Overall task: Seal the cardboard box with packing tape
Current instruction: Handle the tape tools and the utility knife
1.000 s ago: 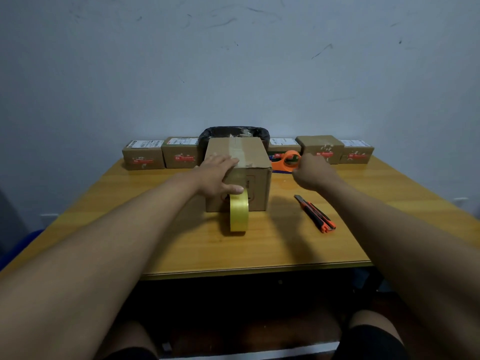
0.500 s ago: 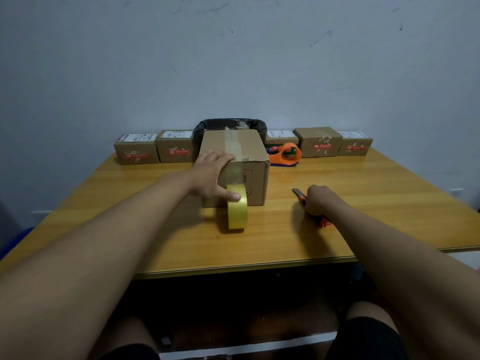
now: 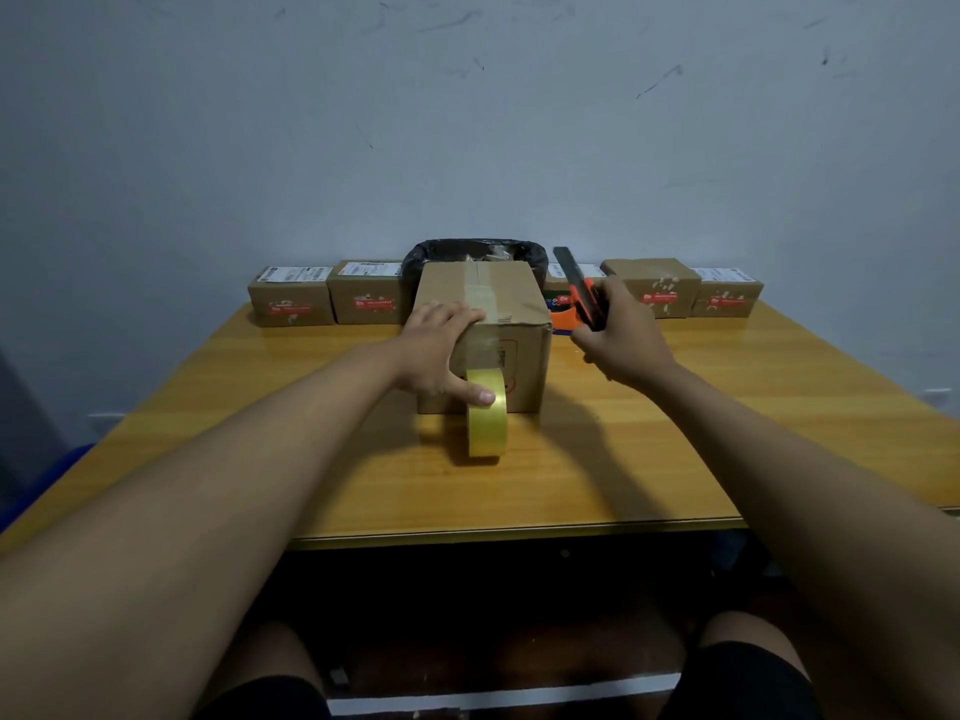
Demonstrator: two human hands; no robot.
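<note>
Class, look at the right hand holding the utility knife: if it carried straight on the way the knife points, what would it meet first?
The right hand holds the utility knife pointing up and away, toward the wall. Probably it would pass over the small box behind it and meet the wall first, though depth is unclear here.

The near tabletop (image 3: pixel 597 475) is left open on both sides of the tape roll (image 3: pixel 487 415), which stands against the box (image 3: pixel 498 330). Passage behind the box is blocked by a row of small boxes (image 3: pixel 363 293) and a black bin (image 3: pixel 475 252) along the wall.
</note>
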